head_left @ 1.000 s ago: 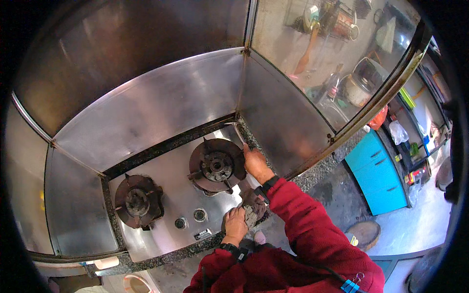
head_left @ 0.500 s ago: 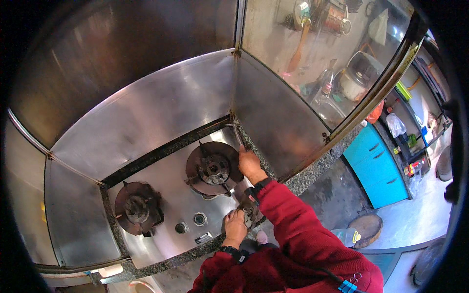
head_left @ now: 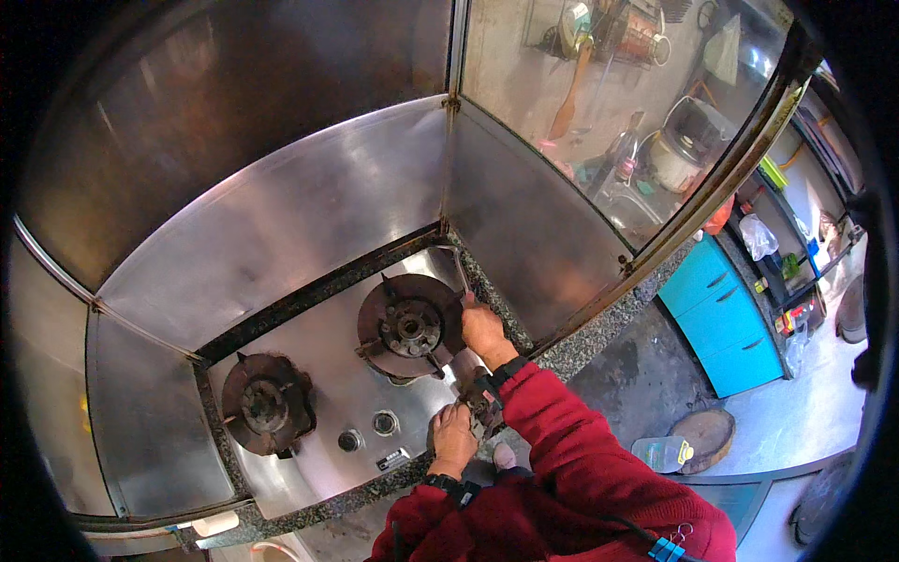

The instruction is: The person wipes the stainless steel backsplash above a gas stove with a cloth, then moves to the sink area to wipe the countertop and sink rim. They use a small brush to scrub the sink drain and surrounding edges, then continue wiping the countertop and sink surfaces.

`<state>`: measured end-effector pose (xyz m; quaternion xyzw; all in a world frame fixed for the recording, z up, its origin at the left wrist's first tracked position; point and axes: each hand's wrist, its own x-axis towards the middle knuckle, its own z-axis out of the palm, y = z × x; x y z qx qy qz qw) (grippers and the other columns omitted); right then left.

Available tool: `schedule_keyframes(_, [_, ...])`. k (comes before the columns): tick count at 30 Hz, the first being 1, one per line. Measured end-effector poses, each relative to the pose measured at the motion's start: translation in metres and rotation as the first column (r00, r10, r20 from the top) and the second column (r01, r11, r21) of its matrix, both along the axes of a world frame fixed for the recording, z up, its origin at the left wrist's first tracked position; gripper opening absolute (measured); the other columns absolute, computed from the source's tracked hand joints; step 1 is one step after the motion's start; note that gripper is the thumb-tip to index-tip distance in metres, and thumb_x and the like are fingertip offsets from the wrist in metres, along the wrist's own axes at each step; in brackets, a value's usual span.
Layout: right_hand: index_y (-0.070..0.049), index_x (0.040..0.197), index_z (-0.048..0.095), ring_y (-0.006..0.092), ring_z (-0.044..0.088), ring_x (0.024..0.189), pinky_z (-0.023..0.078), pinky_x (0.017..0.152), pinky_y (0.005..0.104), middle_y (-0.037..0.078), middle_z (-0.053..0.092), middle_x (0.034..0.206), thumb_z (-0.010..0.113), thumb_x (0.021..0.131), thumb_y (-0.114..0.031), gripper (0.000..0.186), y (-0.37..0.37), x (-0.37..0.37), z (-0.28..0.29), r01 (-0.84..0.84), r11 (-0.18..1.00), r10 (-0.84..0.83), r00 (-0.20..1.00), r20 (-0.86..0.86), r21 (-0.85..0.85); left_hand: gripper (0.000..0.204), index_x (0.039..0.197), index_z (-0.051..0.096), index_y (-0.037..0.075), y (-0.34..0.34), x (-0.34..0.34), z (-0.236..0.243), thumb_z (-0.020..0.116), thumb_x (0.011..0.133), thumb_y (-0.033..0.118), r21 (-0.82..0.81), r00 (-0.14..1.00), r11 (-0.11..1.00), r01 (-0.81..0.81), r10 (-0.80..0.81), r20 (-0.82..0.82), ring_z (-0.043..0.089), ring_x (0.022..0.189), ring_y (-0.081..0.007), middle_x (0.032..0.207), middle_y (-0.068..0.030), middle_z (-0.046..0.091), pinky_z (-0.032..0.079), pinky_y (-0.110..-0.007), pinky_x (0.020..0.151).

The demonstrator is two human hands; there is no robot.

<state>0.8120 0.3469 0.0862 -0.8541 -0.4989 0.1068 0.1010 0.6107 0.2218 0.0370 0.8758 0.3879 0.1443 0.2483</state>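
My right hand [head_left: 484,335] is closed around a slim metal tool [head_left: 464,272] whose bent end points at the back right corner of the steel gas stove [head_left: 323,361]. It works along the stove's right edge, beside the large burner [head_left: 409,326]. At the front right corner, my left hand [head_left: 454,436] is curled against a crumpled grey-brown cloth [head_left: 484,409]. My right wrist hides part of this cloth. A smaller burner [head_left: 268,405] is on the left. Two round knob seats [head_left: 385,423] show near the front edge.
Speckled stone edging [head_left: 281,314] and steel panels [head_left: 300,206] surround the stove. To the right, a glass pane [head_left: 543,122] shows a rice cooker behind it. Blue cabinets [head_left: 726,318], a round wooden board [head_left: 704,440] and a clear plastic bottle [head_left: 660,454] are beyond my right arm.
My right hand has drawn slightly toward me along the stove's right edge, with the metal tool in it. The left hand stays by the cloth, almost unmoved.
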Motion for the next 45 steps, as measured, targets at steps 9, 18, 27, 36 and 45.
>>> schedule_keyframes(9, [0.005, 0.14, 0.036, 0.0443, 0.065, 0.082, 0.054, 0.07, 0.0506, 0.031, 0.063, 0.089, 0.056, 0.078, -0.005, 0.065, 0.023, 0.008, -0.006, -0.033, 0.979, 0.026, 0.999, 0.04, 0.203, 0.036, 0.106, 0.053, 0.006, 0.001, 0.0, -0.001, 0.063, 0.072, 0.008, 0.026, 0.999, 1.0, -0.004, 0.003, 0.033, 0.051, 0.114, -0.0304, 0.112, -0.0127, 0.06, 0.036, -0.043, 0.097])
schedule_keyframes(18, [0.01, 0.132, 0.043, 0.0438, 0.065, 0.082, 0.053, 0.069, 0.0502, 0.029, 0.065, 0.087, 0.06, 0.077, -0.005, 0.06, -0.027, 0.005, 0.003, -0.04, 0.98, 0.058, 0.994, -0.09, 0.196, 0.04, 0.108, 0.053, 0.004, 0.0, 0.001, 0.004, 0.065, 0.07, 0.008, 0.039, 1.0, 0.999, 0.002, -0.002, 0.011, 0.051, 0.116, -0.0294, 0.115, -0.0126, 0.059, 0.036, -0.043, 0.098])
schedule_keyframes(27, [0.005, 0.133, 0.042, 0.0425, 0.066, 0.083, 0.053, 0.071, 0.0508, 0.029, 0.065, 0.092, 0.055, 0.083, -0.008, 0.053, -0.008, 0.019, 0.022, -0.029, 0.993, 0.034, 0.998, -0.048, 0.115, 0.039, 0.107, 0.053, 0.005, 0.0, 0.002, 0.01, 0.066, 0.07, 0.008, -0.005, 1.0, 1.0, -0.012, 0.013, 0.026, 0.051, 0.115, -0.0293, 0.113, -0.012, 0.06, 0.036, -0.044, 0.098])
schedule_keyframes(36, [0.003, 0.14, 0.039, 0.0446, 0.064, 0.091, 0.052, 0.081, 0.0454, 0.028, 0.065, 0.094, 0.061, 0.075, -0.005, 0.07, -0.037, -0.008, 0.001, 0.169, 0.914, -0.067, 0.959, -0.274, 0.368, 0.038, 0.105, 0.054, 0.005, -0.001, 0.002, 0.004, 0.064, 0.069, 0.005, 0.045, 1.0, 0.999, -0.016, 0.015, 0.016, 0.052, 0.114, -0.0293, 0.114, -0.0124, 0.06, 0.037, -0.044, 0.097])
schedule_keyframes(45, [-0.005, 0.146, 0.031, 0.047, 0.059, 0.1, 0.047, 0.088, 0.0482, 0.033, 0.06, 0.107, 0.055, 0.083, -0.007, 0.068, -0.004, 0.004, -0.023, 0.113, 0.952, -0.013, 0.944, -0.331, 0.285, 0.038, 0.107, 0.054, 0.005, 0.001, 0.0, 0.002, 0.062, 0.07, 0.005, 0.013, 1.0, 1.0, 0.011, -0.011, 0.026, 0.052, 0.115, -0.0288, 0.114, -0.012, 0.06, 0.036, -0.045, 0.098])
